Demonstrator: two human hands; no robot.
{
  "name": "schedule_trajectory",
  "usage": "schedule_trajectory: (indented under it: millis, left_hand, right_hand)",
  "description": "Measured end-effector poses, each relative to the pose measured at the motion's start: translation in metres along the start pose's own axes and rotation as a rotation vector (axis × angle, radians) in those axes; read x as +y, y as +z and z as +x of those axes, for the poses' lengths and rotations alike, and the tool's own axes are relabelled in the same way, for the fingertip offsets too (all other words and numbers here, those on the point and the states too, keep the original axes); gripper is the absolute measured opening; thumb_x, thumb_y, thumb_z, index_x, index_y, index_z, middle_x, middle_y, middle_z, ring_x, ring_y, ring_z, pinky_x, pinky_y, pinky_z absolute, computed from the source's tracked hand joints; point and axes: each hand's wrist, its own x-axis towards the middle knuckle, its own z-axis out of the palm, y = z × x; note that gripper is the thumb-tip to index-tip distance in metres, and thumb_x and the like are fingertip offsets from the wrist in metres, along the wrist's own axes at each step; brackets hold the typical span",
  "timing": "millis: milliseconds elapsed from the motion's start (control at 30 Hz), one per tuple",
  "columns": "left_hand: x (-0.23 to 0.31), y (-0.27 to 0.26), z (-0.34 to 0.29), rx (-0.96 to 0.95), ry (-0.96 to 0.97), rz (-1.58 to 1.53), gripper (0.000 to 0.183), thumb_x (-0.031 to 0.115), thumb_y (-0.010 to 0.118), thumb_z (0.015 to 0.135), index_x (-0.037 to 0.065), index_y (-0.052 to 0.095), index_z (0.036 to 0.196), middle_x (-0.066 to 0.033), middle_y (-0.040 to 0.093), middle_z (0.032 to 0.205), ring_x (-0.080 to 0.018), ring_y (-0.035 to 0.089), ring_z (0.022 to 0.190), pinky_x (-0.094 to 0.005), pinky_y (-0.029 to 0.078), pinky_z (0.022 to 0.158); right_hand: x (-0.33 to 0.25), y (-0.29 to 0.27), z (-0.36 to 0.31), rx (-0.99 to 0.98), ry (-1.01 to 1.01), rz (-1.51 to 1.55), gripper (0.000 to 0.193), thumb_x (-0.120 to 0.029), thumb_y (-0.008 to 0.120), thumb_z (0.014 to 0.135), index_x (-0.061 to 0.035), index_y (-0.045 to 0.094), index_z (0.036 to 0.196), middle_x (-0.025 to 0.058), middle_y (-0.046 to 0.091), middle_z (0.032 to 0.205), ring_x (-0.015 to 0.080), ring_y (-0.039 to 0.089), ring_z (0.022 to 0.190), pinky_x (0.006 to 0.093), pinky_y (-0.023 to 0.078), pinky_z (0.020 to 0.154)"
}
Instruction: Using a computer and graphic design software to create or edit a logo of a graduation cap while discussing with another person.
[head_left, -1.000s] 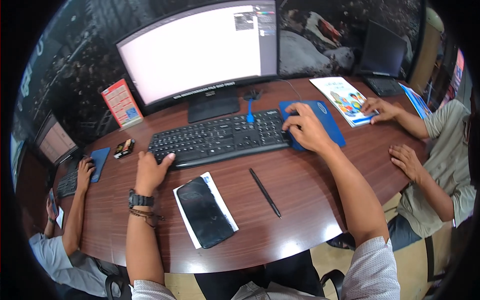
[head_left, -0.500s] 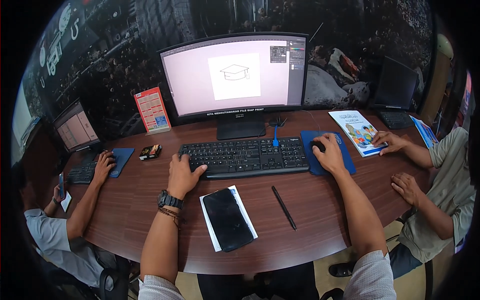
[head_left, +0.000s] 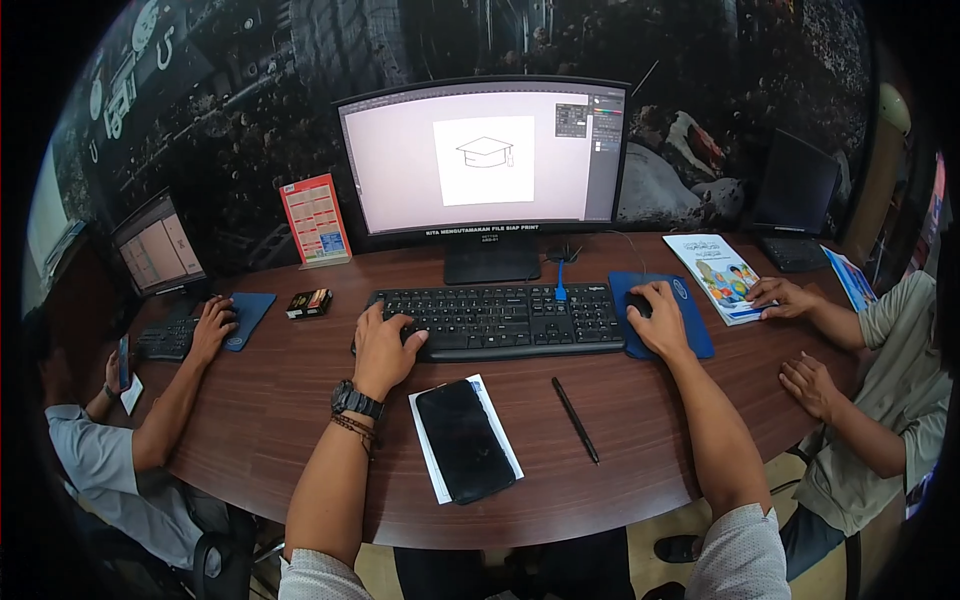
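My left hand point(head_left: 385, 347) rests over the left end of a black keyboard point(head_left: 487, 328), fingers spread on the keys and thumb apart. A black watch and a beaded bracelet circle that wrist. My right hand point(head_left: 660, 323) is curved over a dark computer mouse point(head_left: 639, 303) on a blue mouse pad point(head_left: 692, 326). Behind the keyboard stands a wide curved monitor point(head_left: 392, 189), which shows a line drawing of a graduation cap point(head_left: 484, 152) on a white square.
A black phone point(head_left: 464, 441) lies on white paper point(head_left: 430, 470), with a black pen point(head_left: 575, 421) to its right. A small dark box point(head_left: 309, 303) and red desk calendar point(head_left: 315, 219) stand left. At right, another person's hand point(head_left: 781, 297) touches a booklet point(head_left: 712, 275); a person's hand point(head_left: 213, 327) works at left.
The whole view has shifted slightly right and down. My left hand sits a little farther onto the keys. My right hand stays on the mouse. Lines in the cap's lower band look slightly different.
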Motion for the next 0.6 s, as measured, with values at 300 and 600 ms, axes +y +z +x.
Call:
schedule_trajectory:
  millis: [300,600]
  left_hand:
    - [0.0030,-0.0033,-0.0027,-0.034,-0.185,0.062,0.058,0.025,0.073,0.085,0.002,0.054,0.135,-0.0272,0.044,0.133,-0.0460,0.046,0.122,-0.0512,0.046,0.100]
    - [0.0007,-0.0021,-0.0015,-0.061,-0.193,0.092,0.053,0.028,0.072,0.087,-0.001,0.059,0.128,-0.0270,0.045,0.131,-0.0451,0.047,0.121,-0.0503,0.046,0.099]
  right_hand:
    - [-0.0008,0.0001,-0.0015,-0.015,0.039,-0.007,0.036,-0.023,0.068,0.080,-0.0064,0.069,0.112,0.0168,0.055,0.121,0.0377,0.059,0.112,0.0437,0.049,0.095]
    - [-0.0036,-0.0013,-0.0015,-0.032,0.040,-0.052,0.041,-0.023,0.068,0.079,-0.0093,0.065,0.118,0.0167,0.054,0.123,0.0394,0.057,0.114,0.0456,0.048,0.096]
